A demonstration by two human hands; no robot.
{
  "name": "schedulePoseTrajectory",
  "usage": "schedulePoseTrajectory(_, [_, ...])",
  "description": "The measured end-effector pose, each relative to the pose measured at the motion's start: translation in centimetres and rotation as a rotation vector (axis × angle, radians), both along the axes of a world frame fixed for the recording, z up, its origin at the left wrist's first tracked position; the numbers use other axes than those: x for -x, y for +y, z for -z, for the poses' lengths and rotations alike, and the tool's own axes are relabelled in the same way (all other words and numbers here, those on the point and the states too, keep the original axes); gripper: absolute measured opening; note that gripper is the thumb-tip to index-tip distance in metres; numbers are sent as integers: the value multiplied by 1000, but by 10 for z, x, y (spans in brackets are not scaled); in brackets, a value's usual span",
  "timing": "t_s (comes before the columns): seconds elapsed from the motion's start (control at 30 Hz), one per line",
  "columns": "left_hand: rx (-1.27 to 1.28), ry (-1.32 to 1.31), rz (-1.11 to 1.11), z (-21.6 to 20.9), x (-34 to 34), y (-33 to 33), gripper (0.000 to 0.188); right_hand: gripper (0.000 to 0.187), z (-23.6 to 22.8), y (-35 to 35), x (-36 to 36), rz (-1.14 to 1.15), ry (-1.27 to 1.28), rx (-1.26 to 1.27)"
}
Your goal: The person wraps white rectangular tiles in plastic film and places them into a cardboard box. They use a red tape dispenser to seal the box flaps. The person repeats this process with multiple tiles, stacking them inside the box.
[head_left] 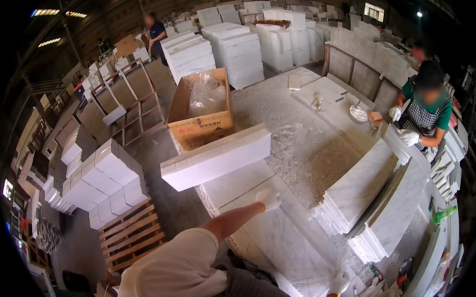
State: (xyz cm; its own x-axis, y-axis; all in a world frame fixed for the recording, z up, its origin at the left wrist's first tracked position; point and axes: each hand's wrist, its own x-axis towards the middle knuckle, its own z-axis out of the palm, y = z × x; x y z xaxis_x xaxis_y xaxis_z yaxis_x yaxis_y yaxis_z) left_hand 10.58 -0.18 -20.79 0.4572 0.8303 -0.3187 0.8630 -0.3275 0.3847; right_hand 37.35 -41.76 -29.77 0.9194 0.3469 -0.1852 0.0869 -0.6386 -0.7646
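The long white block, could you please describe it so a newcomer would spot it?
On the large worktable, find the open cardboard box. Between it and the left hand lies the block, its tall white side distinguishing it from the veined slab.

Left arm (235, 223) is stretched out, white-gloved left hand (269, 198) held farther off; white-gloved right hand (339, 283) is held near right.

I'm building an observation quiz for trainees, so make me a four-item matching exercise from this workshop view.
1. Left hand
2. Cardboard box
3. Wooden pallet
4. Bottle

A. Green, toward the view's right edge
B. On the floor, by stacked white blocks
C. White-gloved, at a pale slab
D. Open, with clear plastic inside

Pairs: 1-C, 2-D, 3-B, 4-A
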Motion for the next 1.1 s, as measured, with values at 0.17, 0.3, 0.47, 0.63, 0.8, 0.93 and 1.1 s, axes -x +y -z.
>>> schedulePoseTrajectory(0.17, [-412, -249, 98, 51, -48, 14, 37, 37, 3, 17, -2, -69, -168, 73])
schedulePoseTrajectory(0.3, [-593, -452, 593, -74, -139, -41, 46, 39, 11, 4, -13, -21, -235, 124])
schedulePoseTrajectory(0.47, [-824, -537, 954, -36, -202, -69, 49, 39, 12, 12, -15, -65, -131, 234])
schedulePoseTrajectory(0.63, [-731, -402, 1065, -27, -223, -73, 45, 38, 14, 7, -12, -98, -170, 157])
schedulePoseTrajectory(0.8, [-797, -281, 1191, -43, -230, -78, 59, 41, 35, 0, -23, -73, -105, -40])
schedulePoseTrajectory(0.93, [-856, -152, 1299, -45, -228, -72, 51, 47, 1, 3, -13, -16, 313, -116])
schedulePoseTrajectory(1.1, [-1020, -300, 1243, -58, -214, -66, 30, 38, -41, 12, -2, -184, 110, -5])
